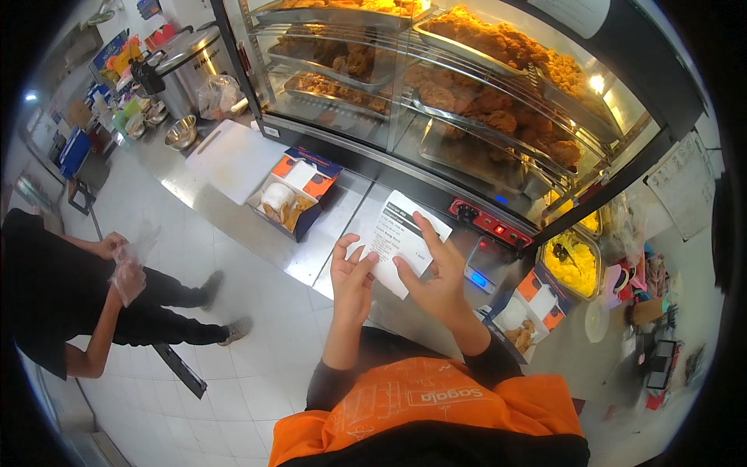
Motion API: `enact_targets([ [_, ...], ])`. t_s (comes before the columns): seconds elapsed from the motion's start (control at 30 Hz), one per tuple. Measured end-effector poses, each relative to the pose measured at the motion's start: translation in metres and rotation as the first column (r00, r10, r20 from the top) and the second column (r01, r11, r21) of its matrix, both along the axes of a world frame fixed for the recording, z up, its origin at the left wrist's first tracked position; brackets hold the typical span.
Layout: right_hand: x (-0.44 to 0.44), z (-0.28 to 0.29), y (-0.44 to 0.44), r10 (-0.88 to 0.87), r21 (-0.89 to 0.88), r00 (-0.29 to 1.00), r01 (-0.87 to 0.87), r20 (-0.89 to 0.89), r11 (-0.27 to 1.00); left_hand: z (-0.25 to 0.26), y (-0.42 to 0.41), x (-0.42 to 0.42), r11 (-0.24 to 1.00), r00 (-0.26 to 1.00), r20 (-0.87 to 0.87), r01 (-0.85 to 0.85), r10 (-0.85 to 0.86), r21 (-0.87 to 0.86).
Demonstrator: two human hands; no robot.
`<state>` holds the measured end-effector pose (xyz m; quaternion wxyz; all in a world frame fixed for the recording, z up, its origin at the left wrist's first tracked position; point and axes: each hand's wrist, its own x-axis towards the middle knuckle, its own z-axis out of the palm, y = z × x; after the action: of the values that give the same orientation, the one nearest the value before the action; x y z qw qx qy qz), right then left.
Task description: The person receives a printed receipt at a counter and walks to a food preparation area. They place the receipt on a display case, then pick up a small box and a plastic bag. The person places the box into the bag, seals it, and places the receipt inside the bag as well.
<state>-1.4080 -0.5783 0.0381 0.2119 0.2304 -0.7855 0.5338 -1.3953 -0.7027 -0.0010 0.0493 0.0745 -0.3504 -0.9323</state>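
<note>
A printed paper slip (402, 242) is held between my two hands over the steel counter. My left hand (354, 271) has its thumb on the slip's lower left part, its other fingers curled at the left edge. My right hand (435, 268) grips the right side, thumb on the front and index finger raised near the top edge. To the left stands an open meal box (286, 198) with rice and fried pieces. Another open meal box (522, 315) with similar food is at the right, near a digital scale (480, 274).
A glass warming cabinet (373, 140) with trays of fried chicken stands behind the counter. A white cutting board (236, 157) and metal bowls (181, 133) are at left, a tray of yellow food (571, 262) at right. A co-worker (64, 292) handles clear plastic on the left.
</note>
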Motion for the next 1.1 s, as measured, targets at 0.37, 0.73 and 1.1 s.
enact_targets([
  [0.37,0.012,-0.013,0.014,0.141,-0.21,0.988,-0.126,0.06,0.97,-0.002,0.007,-0.009,0.988,0.997,-0.035,0.066,-0.061,0.138],
  [0.73,0.016,-0.004,0.039,0.228,-0.242,0.973,-0.226,-0.018,0.944,0.001,-0.01,-0.03,0.995,0.997,-0.074,0.034,-0.027,0.094],
  [1.1,0.012,-0.02,0.084,-0.088,-0.28,0.996,0.083,-0.006,0.956,0.011,-0.021,-0.047,0.972,0.993,-0.011,-0.115,0.12,0.205],
])
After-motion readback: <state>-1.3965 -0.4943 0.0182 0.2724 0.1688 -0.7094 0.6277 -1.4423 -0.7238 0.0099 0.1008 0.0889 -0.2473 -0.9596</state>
